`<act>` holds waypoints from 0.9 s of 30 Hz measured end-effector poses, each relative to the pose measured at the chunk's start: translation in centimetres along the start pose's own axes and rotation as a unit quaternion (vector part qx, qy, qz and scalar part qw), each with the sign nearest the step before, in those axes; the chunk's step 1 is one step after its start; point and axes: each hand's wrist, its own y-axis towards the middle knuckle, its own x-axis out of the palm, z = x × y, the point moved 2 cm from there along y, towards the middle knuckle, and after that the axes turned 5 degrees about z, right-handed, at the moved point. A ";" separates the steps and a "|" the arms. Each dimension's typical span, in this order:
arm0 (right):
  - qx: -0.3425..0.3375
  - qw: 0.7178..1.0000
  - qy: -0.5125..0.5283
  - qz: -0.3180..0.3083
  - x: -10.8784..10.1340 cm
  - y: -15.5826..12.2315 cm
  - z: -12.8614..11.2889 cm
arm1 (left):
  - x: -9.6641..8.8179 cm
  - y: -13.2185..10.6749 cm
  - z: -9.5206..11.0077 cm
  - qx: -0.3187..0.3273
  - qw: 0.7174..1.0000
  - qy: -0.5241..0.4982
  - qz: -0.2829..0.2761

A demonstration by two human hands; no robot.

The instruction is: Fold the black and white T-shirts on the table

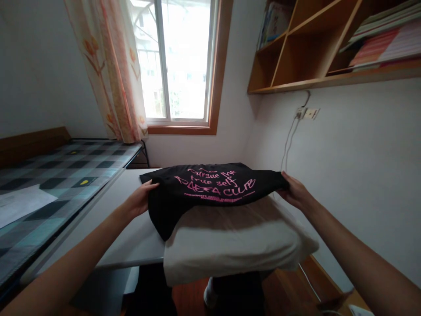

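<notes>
A black T-shirt with pink lettering is stretched between my two hands above the table. My left hand grips its left edge, and a black flap hangs down beside those fingers. On the other side my right hand pinches the right end of the shirt. The far part of the shirt seems to rest on the table. Under its near edge lies a pale beige cloth, spread over the table and draping past the front edge. Some fingertips are hidden by the fabric.
The white table stands beside a bed with a checked cover, where a white paper lies. A window and curtain are ahead. At the right are wall shelves and a socket with cables.
</notes>
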 end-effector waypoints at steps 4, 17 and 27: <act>0.105 0.994 -0.028 0.000 -2.7 -0.6 1.8 | -1.6 -0.4 -3.5 -0.071 0.994 0.086 0.015; -0.006 0.898 -0.310 -0.312 -1.1 -3.2 3.9 | -1.8 -1.7 -5.8 0.072 0.940 0.269 -0.197; -0.067 0.839 -0.433 -0.324 -1.0 -1.3 5.5 | -2.8 1.3 -6.0 0.011 0.990 0.134 -0.049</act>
